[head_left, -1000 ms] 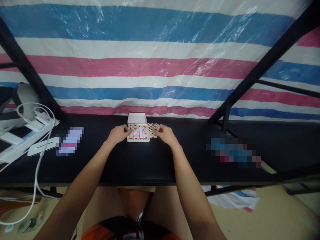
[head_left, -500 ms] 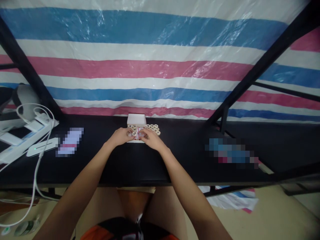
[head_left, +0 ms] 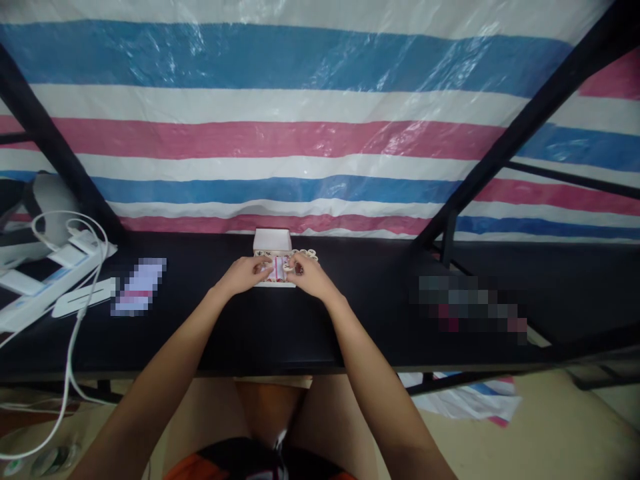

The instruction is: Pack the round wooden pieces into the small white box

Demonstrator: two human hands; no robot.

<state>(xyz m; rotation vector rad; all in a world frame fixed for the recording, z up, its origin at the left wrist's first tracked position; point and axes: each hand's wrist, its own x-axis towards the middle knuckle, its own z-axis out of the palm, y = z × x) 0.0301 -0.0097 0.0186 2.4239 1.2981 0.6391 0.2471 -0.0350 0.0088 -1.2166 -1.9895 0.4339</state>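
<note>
An open white box (head_left: 273, 284) with round character-marked pieces inside stands at the middle of the black table. Its white lid part (head_left: 272, 239) rises at the back. My left hand (head_left: 249, 273) is at the box's left side with its fingers curled inward; what they hold, if anything, is too small to name. My right hand (head_left: 306, 273) pinches a round piece (head_left: 289, 267) over the right side of the box. Between the hands a whitish-pink strip shows inside the box. More round pieces (head_left: 312, 254) lie just right of the box, partly behind my right hand.
A blurred phone-like item (head_left: 140, 287), a slim white device (head_left: 84, 297), a white power strip (head_left: 50, 273) and looping white cables are on the left. A blurred dark item (head_left: 467, 303) lies on the right. Black slanted posts and a striped sheet (head_left: 300, 140) stand behind.
My right hand has shifted slightly right and now shows a piece at its fingertips. The piece that was near my left fingertips no longer shows there.
</note>
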